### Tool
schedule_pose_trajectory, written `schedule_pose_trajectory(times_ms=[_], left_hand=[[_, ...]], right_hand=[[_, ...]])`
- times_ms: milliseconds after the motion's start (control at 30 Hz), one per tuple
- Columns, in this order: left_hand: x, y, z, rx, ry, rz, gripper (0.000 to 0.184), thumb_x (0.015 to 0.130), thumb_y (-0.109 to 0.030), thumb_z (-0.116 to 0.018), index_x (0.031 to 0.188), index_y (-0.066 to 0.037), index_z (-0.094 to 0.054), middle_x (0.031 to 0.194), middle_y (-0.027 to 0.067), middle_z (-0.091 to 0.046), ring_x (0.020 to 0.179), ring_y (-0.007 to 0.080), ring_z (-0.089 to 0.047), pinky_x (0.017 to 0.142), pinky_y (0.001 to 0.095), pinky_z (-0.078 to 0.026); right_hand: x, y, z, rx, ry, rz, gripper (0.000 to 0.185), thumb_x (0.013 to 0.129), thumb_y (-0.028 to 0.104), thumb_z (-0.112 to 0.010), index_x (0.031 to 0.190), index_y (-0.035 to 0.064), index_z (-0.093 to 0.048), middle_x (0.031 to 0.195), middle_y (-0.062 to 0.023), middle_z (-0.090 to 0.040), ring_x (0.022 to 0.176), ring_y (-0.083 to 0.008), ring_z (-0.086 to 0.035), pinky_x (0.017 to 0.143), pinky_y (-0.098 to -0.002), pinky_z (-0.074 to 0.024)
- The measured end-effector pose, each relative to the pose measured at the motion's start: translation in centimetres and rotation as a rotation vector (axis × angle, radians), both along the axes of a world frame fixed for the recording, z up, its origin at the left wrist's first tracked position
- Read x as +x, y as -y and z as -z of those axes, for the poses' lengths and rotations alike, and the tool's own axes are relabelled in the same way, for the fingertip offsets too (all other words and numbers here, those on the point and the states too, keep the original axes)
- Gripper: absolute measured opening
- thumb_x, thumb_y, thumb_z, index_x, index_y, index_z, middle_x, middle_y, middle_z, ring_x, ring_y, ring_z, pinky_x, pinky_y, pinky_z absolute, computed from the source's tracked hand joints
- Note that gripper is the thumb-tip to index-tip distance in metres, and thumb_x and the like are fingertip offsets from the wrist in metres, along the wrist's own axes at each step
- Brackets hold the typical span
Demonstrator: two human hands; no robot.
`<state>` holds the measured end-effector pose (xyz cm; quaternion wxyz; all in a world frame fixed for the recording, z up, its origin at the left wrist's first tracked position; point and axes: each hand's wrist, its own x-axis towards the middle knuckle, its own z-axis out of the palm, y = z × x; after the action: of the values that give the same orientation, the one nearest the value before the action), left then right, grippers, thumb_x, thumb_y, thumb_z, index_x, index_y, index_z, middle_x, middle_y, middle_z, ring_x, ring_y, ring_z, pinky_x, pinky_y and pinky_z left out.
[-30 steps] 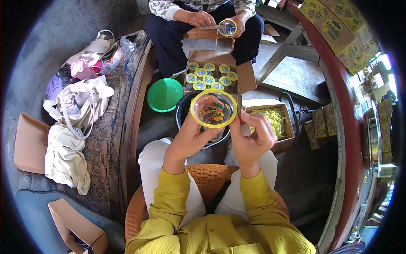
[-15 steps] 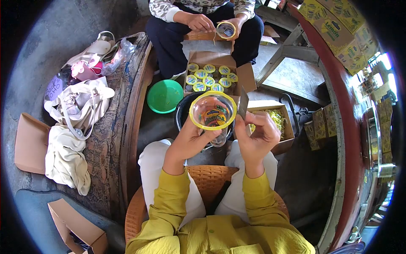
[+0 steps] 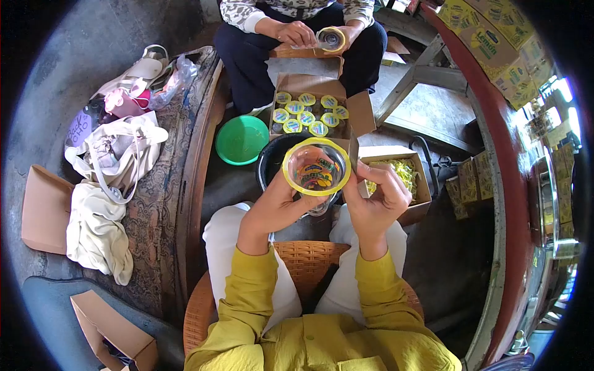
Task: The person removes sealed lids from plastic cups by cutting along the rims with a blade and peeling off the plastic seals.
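My left hand [image 3: 272, 204] is wrapped round a clear plastic cup [image 3: 317, 167] with a yellow rim and coloured print, its mouth tilted toward me. A flat grey blade [image 3: 353, 153] stands upright in the pinch of my right hand [image 3: 378, 196], its edge against the right side of the cup's rim. How the blade ends inside the fingers is hidden. Beneath the cup is a dark bucket [image 3: 262, 168], mostly covered by it, with clear plastic showing below the cup.
Ahead, a cardboard box [image 3: 361, 115] holds several yellow-lidded cups. A green basin [image 3: 241, 141] stands left of the bucket. Yellow strips fill another box [image 3: 422, 196] at right. Opposite, a person's hands [image 3: 297, 33] work on another cup [image 3: 331, 39]. Bags [image 3: 102, 229] lie on the left bench.
The cup in my left hand has shifted slightly right and down and turned a little. The blade has come against its rim. Across from me, the person's cup has tilted slightly.
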<state>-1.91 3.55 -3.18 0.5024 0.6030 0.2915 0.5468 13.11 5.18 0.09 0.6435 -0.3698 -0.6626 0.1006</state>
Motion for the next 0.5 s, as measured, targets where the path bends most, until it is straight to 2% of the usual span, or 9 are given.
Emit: schedule_pose_trajectory(times_ms=[100, 300, 433, 500], left_hand=[[-0.24, -0.12, -0.1, 0.053, -0.024, 0.026, 0.056, 0.076, -0.006, -0.065, 0.122, -0.002, -0.034, 0.117, 0.0078, -0.042, 0.109, 0.0158, -0.042, 0.092, 0.0296, -0.036], [-0.33, 0.33, -0.62, -0.04, 0.069, 0.071, 0.057, 0.074, -0.005, -0.065, 0.122, -0.002, -0.034, 0.117, 0.0067, -0.041, 0.108, 0.0139, -0.042, 0.092, 0.0289, -0.036], [0.13, 0.18, -0.39, -0.013, 0.15, 0.022, 0.064, 0.068, -0.01, -0.072, 0.12, -0.003, -0.037, 0.112, 0.0073, -0.045, 0.107, 0.0154, -0.044, 0.092, 0.0289, -0.036], [0.36, -0.21, -0.63, 0.095, 0.024, -0.059, 0.066, 0.065, -0.01, -0.074, 0.119, -0.002, -0.037, 0.11, 0.007, -0.047, 0.105, 0.0156, -0.045, 0.091, 0.0291, -0.037]], right_hand=[[0.17, 0.17, -0.26, -0.024, 0.021, -0.003, 0.016, 0.06, -0.006, -0.071, 0.072, 0.0004, -0.063, 0.061, -0.0077, -0.059, 0.052, -0.0127, -0.056, 0.048, -0.021, -0.0418], [0.19, 0.16, -0.18, -0.038, 0.054, -0.001, 0.016, 0.06, -0.005, -0.07, 0.073, 0.0018, -0.063, 0.063, -0.0087, -0.06, 0.055, -0.0142, -0.058, 0.049, -0.0222, -0.0428], [0.11, 0.13, -0.26, -0.065, 0.023, -0.034, 0.016, 0.06, -0.005, -0.07, 0.073, 0.0015, -0.063, 0.062, -0.0083, -0.06, 0.054, -0.0142, -0.058, 0.048, -0.0218, -0.0425], [-0.1, 0.06, -0.11, -0.056, -0.02, -0.046, 0.016, 0.06, -0.005, -0.07, 0.073, 0.0012, -0.063, 0.061, -0.008, -0.059, 0.053, -0.0139, -0.058, 0.048, -0.0215, -0.0423]])
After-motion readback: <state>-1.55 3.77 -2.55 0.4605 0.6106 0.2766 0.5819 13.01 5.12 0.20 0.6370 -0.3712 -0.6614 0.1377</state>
